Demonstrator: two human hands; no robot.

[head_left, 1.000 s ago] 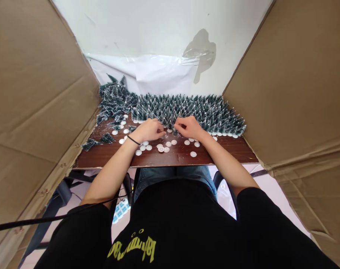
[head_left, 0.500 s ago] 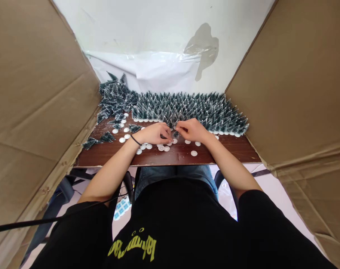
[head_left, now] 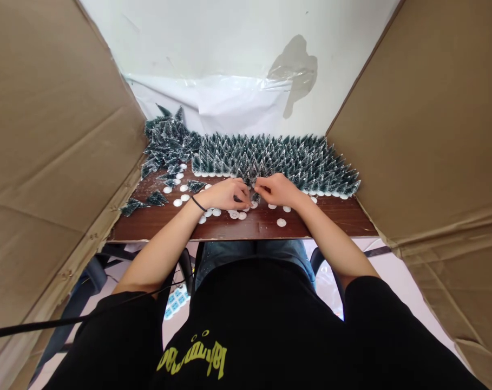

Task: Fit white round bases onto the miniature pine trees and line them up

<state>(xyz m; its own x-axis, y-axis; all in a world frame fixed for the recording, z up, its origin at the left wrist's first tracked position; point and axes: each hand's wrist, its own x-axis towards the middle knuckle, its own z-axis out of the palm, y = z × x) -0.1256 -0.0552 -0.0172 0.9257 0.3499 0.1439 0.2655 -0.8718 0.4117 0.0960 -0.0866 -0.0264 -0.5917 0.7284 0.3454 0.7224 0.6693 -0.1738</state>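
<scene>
My left hand, with a black band at the wrist, is closed in a pinch on a white disc at its fingertips. Facing it, my right hand has its fingers bent together near a small dark-green tree between the hands; whether it grips the tree is too small to tell. Just behind both hands are rows of upright snow-tipped miniature trees on white round bases. Several loose white discs lie on the brown tabletop around my hands.
A heap of loose miniature trees fills the back left corner, with a few lying trees nearer the front left. Brown panels stand at both sides. A white sheet covers the back. A black cable crosses the lower left.
The small tree between my hands has shifted slightly downward and looks more upright. My hands have barely moved, and the rows behind look the same.
</scene>
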